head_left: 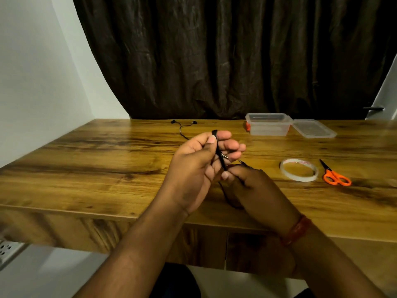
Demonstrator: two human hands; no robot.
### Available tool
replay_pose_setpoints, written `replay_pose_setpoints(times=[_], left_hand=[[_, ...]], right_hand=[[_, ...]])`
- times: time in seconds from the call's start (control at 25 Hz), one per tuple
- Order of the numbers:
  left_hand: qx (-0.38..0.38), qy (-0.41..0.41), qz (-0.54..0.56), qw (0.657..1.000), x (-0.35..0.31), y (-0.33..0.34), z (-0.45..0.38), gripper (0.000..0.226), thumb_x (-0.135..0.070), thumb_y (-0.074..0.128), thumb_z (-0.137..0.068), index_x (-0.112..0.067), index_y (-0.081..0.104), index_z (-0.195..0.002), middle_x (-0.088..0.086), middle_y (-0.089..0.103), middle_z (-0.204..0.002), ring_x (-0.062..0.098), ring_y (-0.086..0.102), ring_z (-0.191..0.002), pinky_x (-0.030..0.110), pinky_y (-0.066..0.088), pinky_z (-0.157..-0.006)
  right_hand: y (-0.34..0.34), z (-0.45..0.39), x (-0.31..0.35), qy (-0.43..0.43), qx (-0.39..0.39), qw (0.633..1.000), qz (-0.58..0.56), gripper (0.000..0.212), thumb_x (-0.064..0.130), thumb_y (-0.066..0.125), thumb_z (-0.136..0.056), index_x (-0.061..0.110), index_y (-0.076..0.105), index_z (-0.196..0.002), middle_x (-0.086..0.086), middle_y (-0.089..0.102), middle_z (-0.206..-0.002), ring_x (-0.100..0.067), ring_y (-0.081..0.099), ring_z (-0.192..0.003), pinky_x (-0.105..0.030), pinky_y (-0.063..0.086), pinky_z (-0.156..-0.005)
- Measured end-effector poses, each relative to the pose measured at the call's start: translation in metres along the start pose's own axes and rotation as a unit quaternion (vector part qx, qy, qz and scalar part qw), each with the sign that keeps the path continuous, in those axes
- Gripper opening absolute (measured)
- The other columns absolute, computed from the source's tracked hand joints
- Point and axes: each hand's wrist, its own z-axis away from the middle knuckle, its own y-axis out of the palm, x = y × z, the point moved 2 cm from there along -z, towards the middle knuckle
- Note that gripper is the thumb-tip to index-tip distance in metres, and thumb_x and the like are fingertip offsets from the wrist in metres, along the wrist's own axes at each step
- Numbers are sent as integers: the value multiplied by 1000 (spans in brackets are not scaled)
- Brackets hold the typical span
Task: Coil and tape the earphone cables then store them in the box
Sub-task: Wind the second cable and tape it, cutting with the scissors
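Observation:
A black earphone cable (220,157) is wound around the fingers of my left hand (197,166), its metal jack plug lying across the palm. My right hand (247,183) pinches the cable just below, with a loop hanging under it. The earbuds (183,123) lie on the wooden table (107,166) farther back, still joined to the cable. A clear plastic box (268,124) stands open at the back right, its lid (313,128) lying beside it. A roll of clear tape (299,170) lies to the right of my hands.
Orange-handled scissors (335,176) lie right of the tape roll. A dark curtain (225,57) hangs behind the table. A white power strip (8,250) shows at the lower left, below the table edge. I wear a red band (297,229) on the right wrist.

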Motion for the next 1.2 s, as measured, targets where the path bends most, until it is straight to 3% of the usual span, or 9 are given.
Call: replay_pose_setpoints(times=[0.12, 0.28, 0.4, 0.48, 0.6, 0.8, 0.92, 1.08, 1.2], left_hand=[[-41, 9, 22, 999, 3, -4, -7, 27, -7, 33, -104, 1, 58, -108, 16, 73, -90, 32, 70, -101, 35, 57, -88], [-75, 27, -45, 996, 13, -8, -7, 27, -7, 34, -104, 0, 59, -107, 18, 72, -96, 30, 70, -103, 35, 55, -93], [-68, 18, -157, 985, 17, -10, -3, 28, -11, 35, -104, -6, 63, -105, 14, 73, -98, 22, 71, -98, 30, 56, -87], [-43, -5, -225, 973, 20, -12, 4, 30, -11, 37, -104, -9, 64, -95, 2, 72, -85, 10, 67, -80, 23, 54, -74], [-5, -38, -279, 959, 26, -11, 14, 29, -15, 40, -103, -1, 63, -93, 8, 67, -80, 14, 62, -77, 34, 49, -74], [23, -90, -148, 985, 23, -11, 26, 31, -9, 35, -102, 8, 61, -104, 9, 67, -78, 18, 63, -77, 25, 52, -69], [55, -85, -119, 988, 16, -8, 33, 30, -12, 35, -102, 2, 62, -100, 12, 66, -79, 21, 66, -81, 25, 52, -68], [79, -56, -32, 995, 10, 2, 31, 28, -11, 37, -100, 1, 62, -101, 14, 65, -82, 24, 67, -85, 26, 52, -69], [57, -26, 20, 998, 4, 7, 26, 27, -9, 37, -100, 1, 62, -103, 13, 67, -83, 24, 68, -87, 25, 56, -72]], right_hand=[[0, 6, 14, 2, 25, 994, 110, 13, 30, 48, -98, 30, 60, -94, 14, 55, -69, -1, 50, -63, -16, 36, -55], [-9, 12, 37, 3, 52, 978, 200, 16, 35, 44, -97, 29, 50, -84, 8, 54, -73, -11, 53, -69, -33, 43, -61], [-23, 12, 53, -24, 31, 976, 213, 14, 38, 44, -97, 30, 56, -94, 11, 54, -79, -9, 52, -74, -33, 43, -63], [-31, 10, 54, -55, -5, 972, 227, 13, 39, 49, -95, 31, 58, -96, 13, 56, -86, -8, 51, -80, -31, 41, -66], [-40, 0, 44, -102, -15, 966, 236, 6, 36, 57, -89, 31, 61, -90, 13, 55, -91, -9, 52, -84, -34, 46, -70], [-43, -12, 23, -106, -33, 989, 96, 10, 15, 65, -88, 25, 66, -90, 12, 56, -91, -6, 55, -86, -24, 47, -71], [-39, -14, 12, -66, -68, 995, -23, 7, 16, 63, -90, 21, 68, -92, 12, 58, -91, -7, 58, -87, -28, 50, -75], [-15, -9, 6, -16, -8, 959, -282, 14, 3, 48, -96, 5, 60, -91, 11, 56, -62, -4, 51, -52, -21, 45, -54], [4, -3, 0, -5, -7, 967, -254, 18, 15, 49, -90, 26, 63, -87, -2, 61, -68, -21, 58, -61, -42, 51, -57]])
